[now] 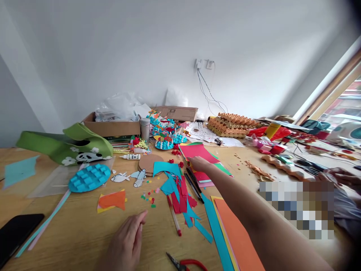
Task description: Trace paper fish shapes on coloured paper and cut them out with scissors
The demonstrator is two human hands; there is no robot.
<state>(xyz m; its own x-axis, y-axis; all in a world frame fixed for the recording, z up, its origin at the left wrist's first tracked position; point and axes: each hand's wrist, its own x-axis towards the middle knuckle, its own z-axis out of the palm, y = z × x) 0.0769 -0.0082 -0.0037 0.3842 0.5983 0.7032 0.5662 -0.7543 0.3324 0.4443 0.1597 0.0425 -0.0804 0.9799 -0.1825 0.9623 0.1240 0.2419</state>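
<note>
My left hand (128,237) rests at the table's front, fingers together and slightly bent, with nothing seen in it. Open space on the wood separates it from small coloured paper dots (150,195) and an orange paper cutout (113,200). My right arm stretches forward, and my right hand (200,165) has its bent fingers at the left edge of a stack of red paper (196,151); the fingertips are partly hidden. Just below it lie black pens (194,185). Red and blue paper scraps (180,192) and a red-capped pen (174,216) lie between my hands.
Red-handled scissors (186,263) lie at the front edge, beside orange sheets (234,233). Left are a blue paper-covered disc (89,177), a green panda bag (84,148) and a phone (19,233). Egg trays (231,126) stand behind. Another person's hands (335,177) are at right.
</note>
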